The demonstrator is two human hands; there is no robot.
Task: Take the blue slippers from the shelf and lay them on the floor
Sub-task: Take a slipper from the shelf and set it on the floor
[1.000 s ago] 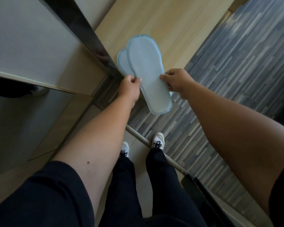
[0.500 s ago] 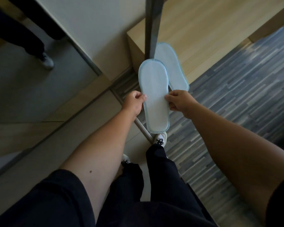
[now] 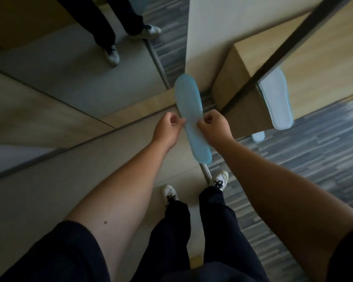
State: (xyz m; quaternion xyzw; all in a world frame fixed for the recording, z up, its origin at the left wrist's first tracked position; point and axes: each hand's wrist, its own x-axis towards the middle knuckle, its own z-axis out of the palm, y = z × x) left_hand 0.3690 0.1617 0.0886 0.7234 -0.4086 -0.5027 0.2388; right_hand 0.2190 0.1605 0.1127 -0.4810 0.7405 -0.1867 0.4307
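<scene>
A flat light-blue slipper (image 3: 189, 110) is held sole-up in front of me, toe pointing away. My left hand (image 3: 168, 130) pinches its left edge and my right hand (image 3: 215, 126) pinches its right edge, both near the middle. The second blue slipper (image 3: 275, 100) is out of both hands, off to the right against the front of the low wooden shelf (image 3: 314, 64), its lower end over the striped floor. I cannot tell whether it rests there or is in the air.
A mirror panel (image 3: 73, 64) on the left reflects legs and shoes. A metal floor strip (image 3: 205, 171) divides beige tile (image 3: 49, 200) from grey striped flooring (image 3: 304, 159). My feet in white shoes (image 3: 219, 180) stand below the held slipper.
The two slippers have come apart: one stays between my hands, the other has moved right, away from them. My view has swung left and my hands have dropped lower.
</scene>
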